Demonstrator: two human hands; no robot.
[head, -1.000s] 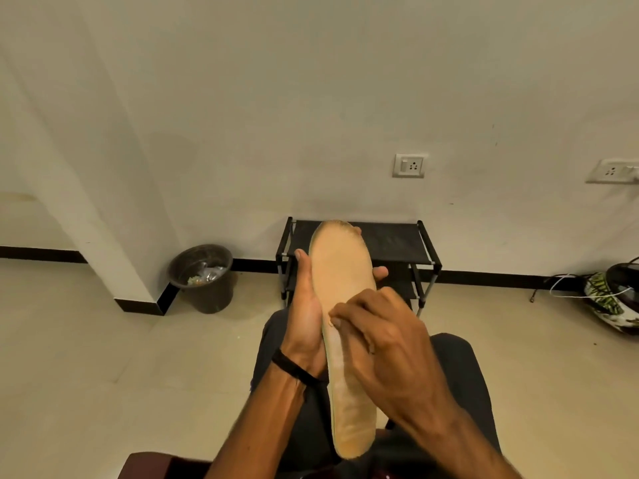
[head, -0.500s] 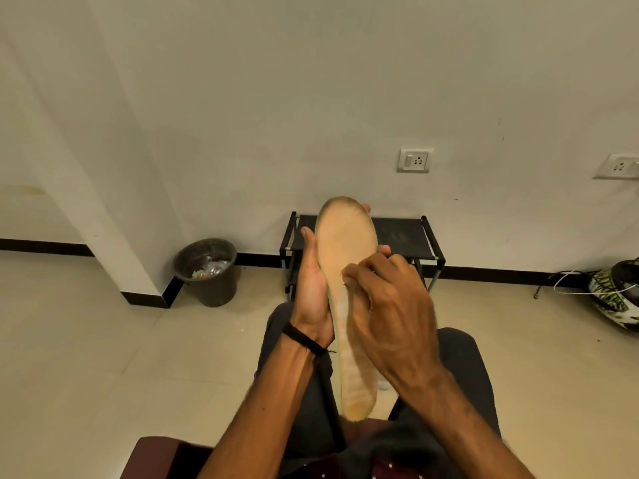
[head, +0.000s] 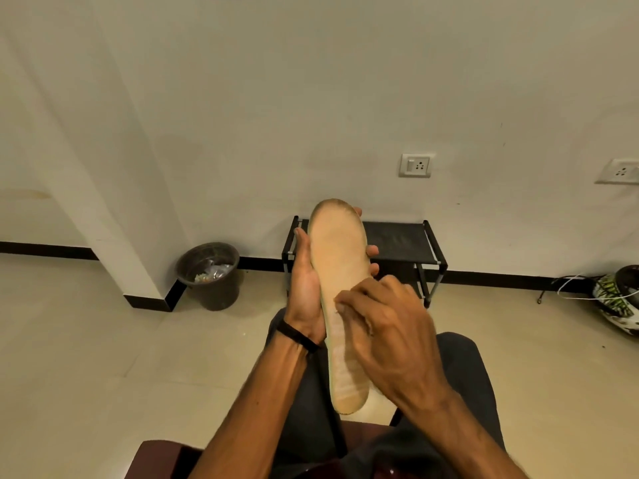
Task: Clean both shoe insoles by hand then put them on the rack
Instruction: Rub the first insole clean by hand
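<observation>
Head view: the right hand (head: 387, 326) has slid back down the insole (head: 337, 271) toward the heel, curled fingertips rubbing its middle. The left hand (head: 306, 288) grips it upright beyond. Cleaning continues; rack (head: 397, 236) waits behind.

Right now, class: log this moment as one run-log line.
left hand: holds insole upright | right hand: fingertips on insole | rack: behind, no insole visible | step: cleaning

Tan insole (head: 337, 271), worn and faintly soiled at the toe, held upright above the lap, toe uppermost. Black two-tier rack (head: 397, 236) against the wall behind, apparently bare.
</observation>
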